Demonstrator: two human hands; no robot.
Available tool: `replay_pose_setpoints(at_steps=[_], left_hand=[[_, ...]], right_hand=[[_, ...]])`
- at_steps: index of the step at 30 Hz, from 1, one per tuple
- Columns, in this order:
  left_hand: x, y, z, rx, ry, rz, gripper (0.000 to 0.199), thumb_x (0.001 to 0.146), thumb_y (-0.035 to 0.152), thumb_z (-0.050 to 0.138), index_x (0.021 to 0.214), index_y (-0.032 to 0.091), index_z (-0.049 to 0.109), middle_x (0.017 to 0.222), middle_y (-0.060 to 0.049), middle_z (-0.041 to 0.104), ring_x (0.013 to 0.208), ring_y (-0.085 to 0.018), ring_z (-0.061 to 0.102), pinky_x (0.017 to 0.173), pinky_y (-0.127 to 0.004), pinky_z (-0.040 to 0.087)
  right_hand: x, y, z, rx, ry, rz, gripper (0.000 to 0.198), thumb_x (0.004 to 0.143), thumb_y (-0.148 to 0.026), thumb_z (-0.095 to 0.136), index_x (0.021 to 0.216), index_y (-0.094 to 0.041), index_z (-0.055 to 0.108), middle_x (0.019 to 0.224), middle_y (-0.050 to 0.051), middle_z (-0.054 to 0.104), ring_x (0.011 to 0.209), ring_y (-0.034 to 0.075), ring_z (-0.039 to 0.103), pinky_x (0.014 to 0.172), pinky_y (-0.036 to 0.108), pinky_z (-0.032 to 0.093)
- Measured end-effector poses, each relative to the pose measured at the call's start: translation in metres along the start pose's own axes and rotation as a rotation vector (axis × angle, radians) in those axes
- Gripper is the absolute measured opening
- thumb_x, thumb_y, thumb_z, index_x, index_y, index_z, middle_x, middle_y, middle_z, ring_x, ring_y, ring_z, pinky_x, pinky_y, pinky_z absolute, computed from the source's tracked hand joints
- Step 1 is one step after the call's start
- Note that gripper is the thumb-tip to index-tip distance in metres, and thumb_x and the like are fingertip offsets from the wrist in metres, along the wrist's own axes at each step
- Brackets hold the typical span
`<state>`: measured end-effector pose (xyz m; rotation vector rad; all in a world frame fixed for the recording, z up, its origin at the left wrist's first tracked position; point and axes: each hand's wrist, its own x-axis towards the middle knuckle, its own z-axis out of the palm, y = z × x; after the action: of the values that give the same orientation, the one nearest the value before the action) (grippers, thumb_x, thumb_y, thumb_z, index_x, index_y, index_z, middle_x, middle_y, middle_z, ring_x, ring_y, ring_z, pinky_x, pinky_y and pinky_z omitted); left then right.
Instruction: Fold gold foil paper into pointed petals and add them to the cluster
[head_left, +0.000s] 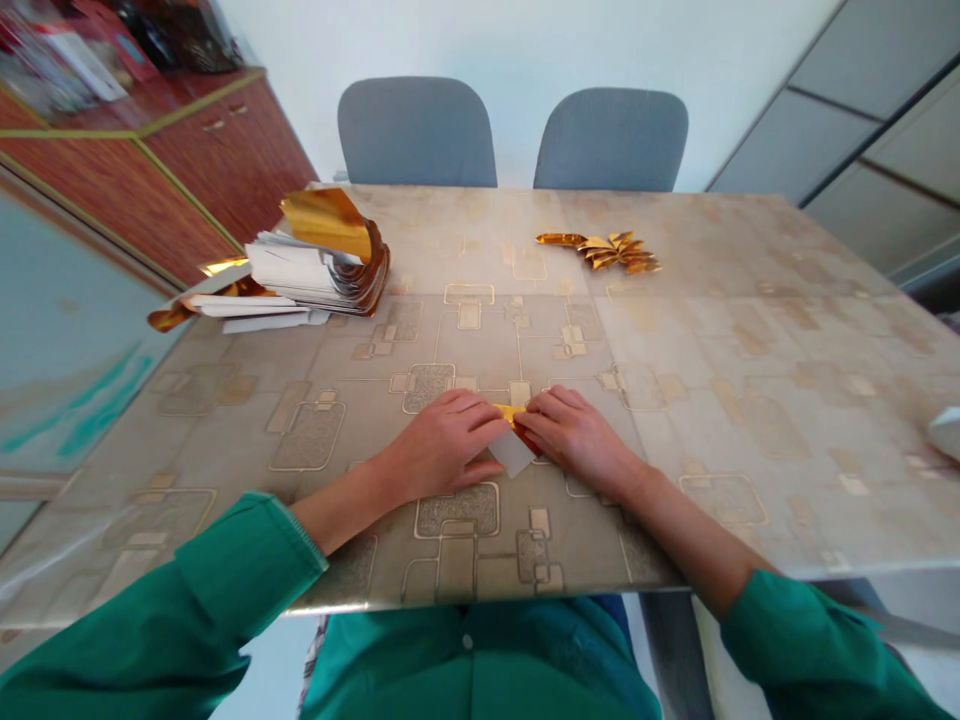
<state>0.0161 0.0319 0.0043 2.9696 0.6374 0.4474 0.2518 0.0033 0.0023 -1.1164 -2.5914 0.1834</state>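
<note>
Between my two hands, near the front of the table, lies a small sheet of gold foil paper (513, 455), its white back facing up and a gold strip folded over along the far side. My left hand (457, 440) has its fingers closed on the left end of that fold, with the thumb low beside the white part. On the right end, my right hand (574, 435) pinches the paper with bent fingers. Part of the sheet is hidden under the fingertips of both hands.
A thick stack of gold-and-white foil sheets (300, 275) lies at the back left. Several folded gold pieces (611, 250) sit in a small pile at the back right. Two grey chairs (418, 135) stand behind the patterned table (465, 360). A white object (946, 432) is at the right edge.
</note>
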Motion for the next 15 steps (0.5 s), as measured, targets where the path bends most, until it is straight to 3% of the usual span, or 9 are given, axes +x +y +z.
replay_pose_setpoints(at_steps=[7, 11, 15], left_hand=[[0.001, 0.002, -0.002, 0.020, -0.013, -0.005, 0.044, 0.090, 0.058, 0.057, 0.107, 0.018, 0.064, 0.114, -0.010, 0.066, 0.104, -0.026, 0.059, 0.094, -0.042, 0.044], [0.003, 0.001, 0.002, 0.070, 0.002, 0.011, 0.034, 0.096, 0.050, 0.053, 0.102, 0.018, 0.064, 0.108, -0.008, 0.067, 0.101, -0.023, 0.059, 0.092, -0.038, 0.045], [0.004, 0.002, 0.007, 0.119, 0.048, 0.014, 0.024, 0.100, 0.037, 0.049, 0.098, 0.018, 0.065, 0.104, -0.006, 0.068, 0.097, -0.021, 0.059, 0.092, -0.037, 0.045]], right_hand=[[0.000, -0.006, -0.001, 0.039, -0.010, 0.016, 0.024, 0.101, -0.026, 0.044, 0.110, -0.017, 0.065, 0.101, 0.010, 0.065, 0.094, 0.021, 0.053, 0.082, 0.035, 0.045], [-0.002, -0.008, -0.006, 0.063, -0.046, 0.033, 0.023, 0.100, -0.029, 0.045, 0.108, -0.017, 0.064, 0.104, 0.010, 0.063, 0.097, 0.022, 0.052, 0.085, 0.037, 0.044], [-0.007, -0.010, -0.014, 0.101, -0.101, 0.009, 0.030, 0.092, -0.042, 0.060, 0.109, -0.018, 0.063, 0.114, 0.011, 0.060, 0.103, 0.025, 0.050, 0.089, 0.041, 0.044]])
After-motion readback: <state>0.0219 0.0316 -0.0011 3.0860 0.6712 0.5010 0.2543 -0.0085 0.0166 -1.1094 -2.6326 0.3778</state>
